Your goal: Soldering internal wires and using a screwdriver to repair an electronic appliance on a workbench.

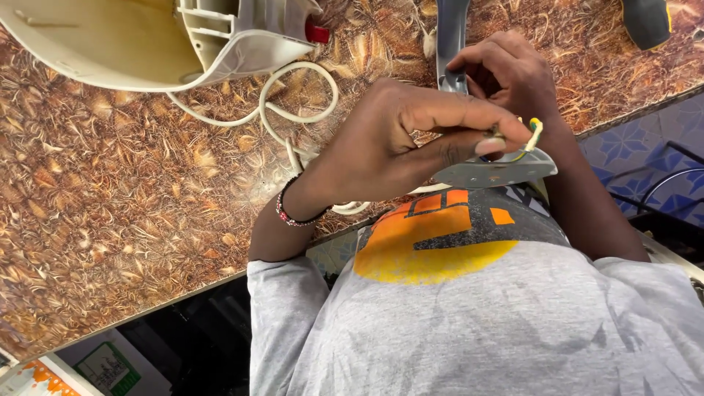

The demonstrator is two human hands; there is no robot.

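A brown leaf-patterned countertop (pixel 110 198) bears one cream appliance housing (pixel 132 40) and one white cord (pixel 286 110). The left hand (pixel 389 147) pinches one yellow-green wire (pixel 532 136) between thumb and fingers. Just beyond that pinch, the right hand (pixel 513 70) clasps one grey metal plate (pixel 499 170).

Matt grey metal plate (pixel 506 170), glossy countertop (pixel 110 191)

You had a desk (pixel 110 213) topped in a glossy brown, leaf-patterned laminate, catching soft light. To your right ran a floor (pixel 631 147) of blue flower-patterned tiles; under the desk's near edge lay dark shadow
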